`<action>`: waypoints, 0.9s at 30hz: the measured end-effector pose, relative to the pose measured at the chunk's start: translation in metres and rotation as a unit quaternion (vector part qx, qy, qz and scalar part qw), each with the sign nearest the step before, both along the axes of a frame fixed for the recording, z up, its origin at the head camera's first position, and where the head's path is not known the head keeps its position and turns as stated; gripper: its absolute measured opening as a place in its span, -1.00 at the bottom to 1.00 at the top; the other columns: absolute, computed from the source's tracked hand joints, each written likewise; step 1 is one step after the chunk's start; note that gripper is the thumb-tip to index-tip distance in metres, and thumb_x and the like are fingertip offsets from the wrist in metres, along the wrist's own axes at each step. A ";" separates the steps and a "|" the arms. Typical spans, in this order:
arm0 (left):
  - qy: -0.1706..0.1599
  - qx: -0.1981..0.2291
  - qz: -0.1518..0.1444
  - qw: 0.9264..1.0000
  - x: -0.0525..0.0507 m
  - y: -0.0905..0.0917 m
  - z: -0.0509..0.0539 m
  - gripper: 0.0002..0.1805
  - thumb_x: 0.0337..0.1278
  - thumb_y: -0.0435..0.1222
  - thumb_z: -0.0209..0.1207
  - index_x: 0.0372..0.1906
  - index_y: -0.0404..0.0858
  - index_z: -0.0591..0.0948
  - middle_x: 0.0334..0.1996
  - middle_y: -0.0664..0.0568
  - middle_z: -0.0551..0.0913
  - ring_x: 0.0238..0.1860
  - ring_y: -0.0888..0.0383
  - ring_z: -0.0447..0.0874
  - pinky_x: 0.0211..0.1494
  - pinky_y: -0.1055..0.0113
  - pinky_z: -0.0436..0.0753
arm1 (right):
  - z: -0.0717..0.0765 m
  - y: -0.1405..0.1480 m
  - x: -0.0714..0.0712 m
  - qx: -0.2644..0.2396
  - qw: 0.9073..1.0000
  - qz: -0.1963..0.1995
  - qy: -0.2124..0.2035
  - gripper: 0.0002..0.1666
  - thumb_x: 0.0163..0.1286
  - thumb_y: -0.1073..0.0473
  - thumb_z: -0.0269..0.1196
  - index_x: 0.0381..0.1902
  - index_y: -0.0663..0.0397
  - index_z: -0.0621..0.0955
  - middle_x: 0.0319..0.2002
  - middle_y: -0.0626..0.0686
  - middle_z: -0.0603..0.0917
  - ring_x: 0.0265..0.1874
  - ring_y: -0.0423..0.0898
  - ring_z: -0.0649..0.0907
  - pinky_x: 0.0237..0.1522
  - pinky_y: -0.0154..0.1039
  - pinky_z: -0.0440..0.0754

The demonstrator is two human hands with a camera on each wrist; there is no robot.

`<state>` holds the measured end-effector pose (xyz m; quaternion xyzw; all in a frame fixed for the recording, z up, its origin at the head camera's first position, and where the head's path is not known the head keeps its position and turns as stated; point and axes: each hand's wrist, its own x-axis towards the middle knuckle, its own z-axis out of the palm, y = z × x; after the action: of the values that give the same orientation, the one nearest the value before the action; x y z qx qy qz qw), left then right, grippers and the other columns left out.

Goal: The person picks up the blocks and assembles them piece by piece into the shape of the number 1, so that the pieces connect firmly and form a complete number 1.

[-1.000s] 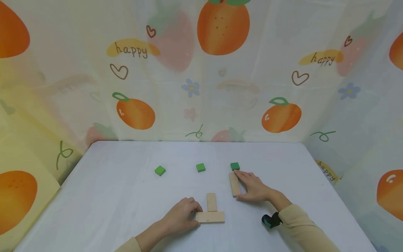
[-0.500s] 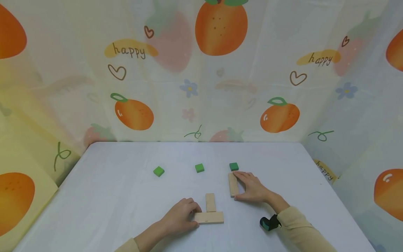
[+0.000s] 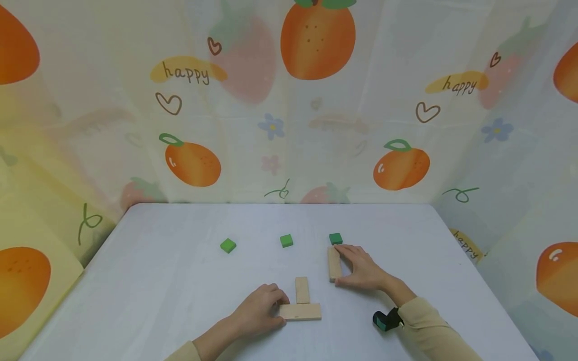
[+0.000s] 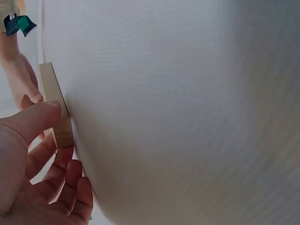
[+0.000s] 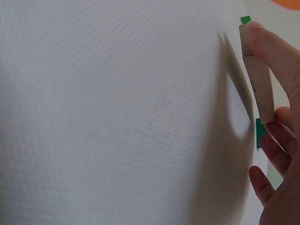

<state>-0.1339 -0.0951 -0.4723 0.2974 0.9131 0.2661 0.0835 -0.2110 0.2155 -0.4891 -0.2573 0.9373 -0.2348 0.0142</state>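
A plain wooden block [image 3: 300, 312] lies crosswise on the table, and my left hand [image 3: 259, 312] pinches its left end between thumb and fingers. Behind it another wooden block [image 3: 302, 290] points away from me, its near end against the crosswise one. My right hand [image 3: 363, 268] holds a third wooden block [image 3: 334, 264] by its two ends, thumb at the near end and fingers at the far end. In the right wrist view a gap and a shadow show this held block [image 5: 258, 82] raised a little off the cloth. The left wrist view shows my left thumb on the crosswise block [image 4: 52, 86].
Three small green blocks stand in a loose row farther back: one at left [image 3: 228, 245], one in the middle [image 3: 286, 240], and a darker one [image 3: 335, 238] just beyond the right hand's block. White cloth covers the table [image 3: 158, 281]; a fruit-printed curtain [image 3: 298, 150] hangs behind.
The head view has shifted slightly, so everything sits a little farther left than a second ago. Both hands keep their holds, with hardly any movement of the blocks.
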 end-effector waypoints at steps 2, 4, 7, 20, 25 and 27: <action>0.000 -0.001 0.001 1.000 0.000 0.000 0.000 -0.72 -0.19 -0.20 0.37 -0.26 -0.09 0.61 -0.38 0.29 0.47 -0.30 0.36 0.32 -0.19 0.44 0.46 | 0.001 -0.001 0.000 -0.003 1.000 0.001 -0.004 0.04 -0.03 -0.20 0.38 0.33 0.14 0.26 0.24 0.17 0.37 0.20 0.14 0.33 0.16 0.17 0.25; 0.001 -0.002 0.001 1.000 0.001 0.000 0.000 -0.72 -0.19 -0.20 0.37 -0.26 -0.08 0.61 -0.38 0.30 0.47 -0.30 0.37 0.32 -0.19 0.44 0.46 | 0.003 -0.001 0.000 -0.005 1.000 0.002 -0.005 0.04 -0.02 -0.20 0.37 0.33 0.15 0.26 0.24 0.18 0.37 0.20 0.14 0.32 0.17 0.17 0.24; 0.001 -0.004 0.001 1.000 0.001 0.000 0.000 -0.71 -0.19 -0.20 0.37 -0.25 -0.07 0.61 -0.38 0.30 0.47 -0.30 0.37 0.32 -0.20 0.45 0.46 | 0.005 -0.003 -0.001 -0.012 1.000 0.004 -0.005 0.04 -0.03 -0.20 0.37 0.33 0.16 0.26 0.24 0.19 0.36 0.20 0.15 0.32 0.18 0.17 0.23; 0.010 -0.008 -0.002 1.000 -0.001 0.001 -0.002 -0.72 -0.22 -0.22 0.38 -0.27 -0.10 0.62 -0.38 0.29 0.49 -0.31 0.35 0.36 -0.20 0.43 0.47 | 0.012 -0.015 -0.004 -0.017 1.000 0.018 0.000 0.05 -0.05 -0.17 0.40 0.31 0.18 0.28 0.25 0.19 0.35 0.21 0.14 0.33 0.20 0.13 0.24; 0.013 -0.007 -0.005 1.000 -0.001 0.001 -0.002 -0.72 -0.23 -0.23 0.38 -0.28 -0.11 0.62 -0.39 0.28 0.50 -0.32 0.35 0.36 -0.20 0.43 0.48 | 0.013 -0.021 -0.006 -0.012 1.000 0.024 0.005 0.06 -0.05 -0.18 0.40 0.32 0.18 0.27 0.25 0.18 0.35 0.21 0.12 0.33 0.21 0.12 0.23; 0.011 -0.007 -0.004 1.000 -0.001 0.001 -0.001 -0.72 -0.22 -0.23 0.37 -0.27 -0.10 0.62 -0.39 0.28 0.49 -0.32 0.35 0.36 -0.20 0.44 0.48 | 0.015 -0.024 -0.006 -0.010 1.000 0.024 0.001 0.05 -0.03 -0.17 0.39 0.32 0.18 0.26 0.26 0.17 0.34 0.23 0.11 0.32 0.22 0.11 0.22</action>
<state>-0.1349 -0.0937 -0.4737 0.3038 0.9145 0.2560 0.0767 -0.2174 0.1916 -0.4740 -0.2800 0.9284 -0.2436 0.0164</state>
